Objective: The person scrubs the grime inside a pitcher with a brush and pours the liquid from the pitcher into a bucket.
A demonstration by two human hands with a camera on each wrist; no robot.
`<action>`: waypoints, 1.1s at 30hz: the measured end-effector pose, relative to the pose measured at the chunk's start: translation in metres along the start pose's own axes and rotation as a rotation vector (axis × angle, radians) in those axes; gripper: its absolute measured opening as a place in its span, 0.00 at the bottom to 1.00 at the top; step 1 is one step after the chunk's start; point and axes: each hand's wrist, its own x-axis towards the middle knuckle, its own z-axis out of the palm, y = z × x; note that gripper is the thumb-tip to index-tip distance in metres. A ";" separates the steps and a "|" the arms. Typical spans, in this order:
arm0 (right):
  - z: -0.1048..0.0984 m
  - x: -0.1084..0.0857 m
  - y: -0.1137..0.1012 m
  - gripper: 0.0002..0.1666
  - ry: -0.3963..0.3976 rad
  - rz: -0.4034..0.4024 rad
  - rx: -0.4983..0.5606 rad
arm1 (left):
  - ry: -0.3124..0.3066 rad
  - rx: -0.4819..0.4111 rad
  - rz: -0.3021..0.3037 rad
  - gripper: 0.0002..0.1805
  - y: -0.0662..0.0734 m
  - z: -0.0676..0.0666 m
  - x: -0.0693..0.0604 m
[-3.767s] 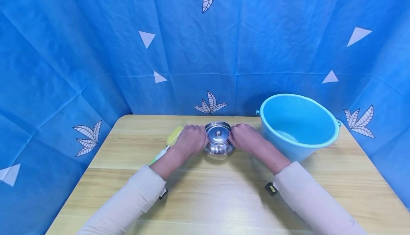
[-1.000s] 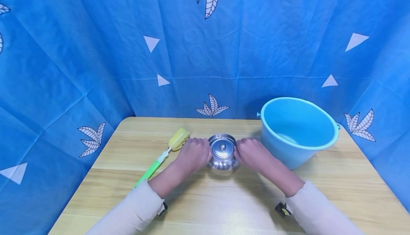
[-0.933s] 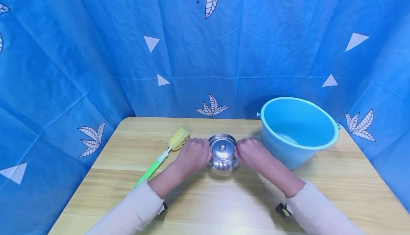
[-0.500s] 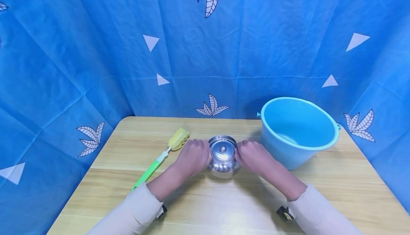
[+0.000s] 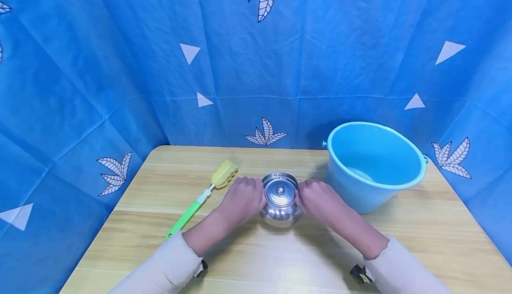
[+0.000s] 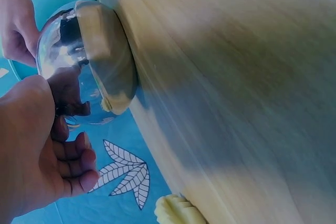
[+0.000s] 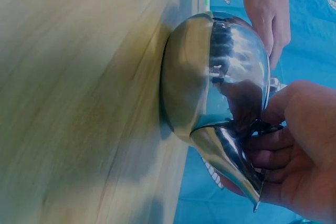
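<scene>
A shiny metal teapot [image 5: 278, 216] with a knobbed lid [image 5: 282, 194] stands upright near the middle of the wooden table [image 5: 264, 267]. In the right wrist view its spout [image 7: 231, 163] shows beside the right hand. My left hand [image 5: 245, 199] grips the upper rim on the left, thumb against the body and fingers curled. Opposite it, my right hand [image 5: 320, 200] holds the rim on the right, its fingers curled behind the spout. The fingertips are hidden in the head view. Whether the base touches the tabletop, I cannot tell.
Left of the teapot lies a brush with a yellow sponge head [image 5: 224, 174] and a green handle [image 5: 185, 219]. A light-blue bucket [image 5: 352, 191] stands at the back right, close to the right hand. Blue printed cloth [image 5: 256, 62] hangs behind the table.
Both hands have brought the teapot toward the person, away from the table's back edge, with the grip kept. The brush handle now shows more beside the left arm. The bucket stays put.
</scene>
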 end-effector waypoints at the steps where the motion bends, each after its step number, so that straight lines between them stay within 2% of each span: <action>1: 0.000 -0.001 0.000 0.14 0.001 -0.001 0.000 | 0.000 -0.001 -0.002 0.19 0.000 -0.001 0.000; 18: -0.002 -0.006 -0.006 0.13 -0.003 -0.003 0.001 | 0.054 -0.007 0.008 0.18 0.004 -0.001 -0.007; 33: -0.003 -0.010 -0.010 0.12 0.027 -0.024 -0.006 | 0.018 0.009 0.007 0.19 0.006 -0.006 -0.013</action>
